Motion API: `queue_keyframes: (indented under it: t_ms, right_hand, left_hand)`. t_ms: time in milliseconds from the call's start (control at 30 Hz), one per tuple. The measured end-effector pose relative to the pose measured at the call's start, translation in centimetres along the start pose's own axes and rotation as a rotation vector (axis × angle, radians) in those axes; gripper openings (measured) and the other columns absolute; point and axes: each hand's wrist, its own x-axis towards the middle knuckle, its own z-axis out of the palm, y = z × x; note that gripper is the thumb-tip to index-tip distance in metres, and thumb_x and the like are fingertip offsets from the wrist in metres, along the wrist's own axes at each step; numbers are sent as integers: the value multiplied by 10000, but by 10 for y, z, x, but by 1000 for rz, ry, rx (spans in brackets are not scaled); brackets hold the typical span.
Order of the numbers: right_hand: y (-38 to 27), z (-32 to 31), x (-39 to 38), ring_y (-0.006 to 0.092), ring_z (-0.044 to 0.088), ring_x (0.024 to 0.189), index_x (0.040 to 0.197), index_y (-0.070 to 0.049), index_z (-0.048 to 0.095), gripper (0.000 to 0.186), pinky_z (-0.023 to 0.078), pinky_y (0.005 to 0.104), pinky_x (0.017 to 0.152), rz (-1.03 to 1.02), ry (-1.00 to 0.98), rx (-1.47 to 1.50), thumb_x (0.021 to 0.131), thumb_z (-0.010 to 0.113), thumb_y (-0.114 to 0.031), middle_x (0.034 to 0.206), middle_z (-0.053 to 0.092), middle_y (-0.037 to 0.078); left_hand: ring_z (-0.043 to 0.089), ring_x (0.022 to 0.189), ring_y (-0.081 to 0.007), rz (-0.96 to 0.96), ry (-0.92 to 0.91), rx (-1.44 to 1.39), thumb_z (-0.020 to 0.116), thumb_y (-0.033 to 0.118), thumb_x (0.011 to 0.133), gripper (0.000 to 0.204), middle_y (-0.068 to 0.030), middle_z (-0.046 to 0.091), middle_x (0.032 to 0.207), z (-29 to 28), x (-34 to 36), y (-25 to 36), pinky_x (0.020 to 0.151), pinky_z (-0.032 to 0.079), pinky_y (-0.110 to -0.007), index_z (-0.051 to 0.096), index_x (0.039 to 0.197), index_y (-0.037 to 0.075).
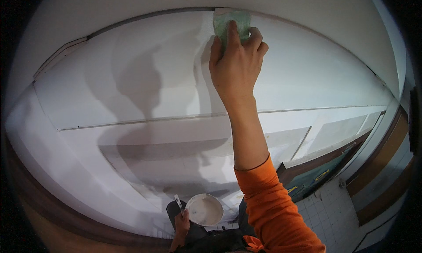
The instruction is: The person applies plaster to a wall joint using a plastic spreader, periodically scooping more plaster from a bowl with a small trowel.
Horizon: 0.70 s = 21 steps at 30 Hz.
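Green pad point(223, 26) laid against the white panel point(307, 61), at its top edge. My right hand point(238, 64) grasps it, index finger extended along its face. My left hand point(182, 223), low down, grips the rim of a round pail point(205, 195) of off-white paste point(205, 211); slim pale tool point(177, 201) beside the fingers.

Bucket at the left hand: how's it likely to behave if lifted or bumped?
Probably fairly heavy for its size: the bucket holds a pale, paste-like filling, depth unclear. Likely to tilt if bumped, as the left hand appears only at one side of its rim. Contents may slosh little if as thick as they look.
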Motion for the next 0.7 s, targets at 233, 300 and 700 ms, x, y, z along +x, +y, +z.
queue_keyframes:
  t_ms: [233, 300, 700]
  right_hand:
    - [10, -42, 4, 400, 533, 1016, 1229, -30, 654, 400, 493, 483, 837, -47, -204, 44, 867, 680, -198, 1159, 552, 274]
    - [18, -54, -1, 401, 542, 1031, 1226, -43, 666, 387, 498, 477, 856, -61, -204, 100, 872, 678, -200, 1185, 561, 278]
    - [35, -26, 5, 414, 533, 1039, 1174, -55, 709, 327, 525, 470, 843, -36, 39, 50, 865, 680, -157, 1263, 563, 255]
  left_hand:
    - [510, 666, -154, -19, -14, 52, 551, 326, 1019, 445, -150, 605, 679, -1, 2, 0, 619, 427, -403, 624, 846, -77]
    - [512, 660, -163, -10, -14, 51, 550, 327, 1019, 446, -162, 601, 677, 0, 4, 0, 621, 431, -403, 624, 845, -77]
    - [560, 704, -161, 44, 9, -1, 554, 344, 1019, 452, -150, 636, 709, 2, 4, -15, 656, 463, -395, 644, 877, -76]
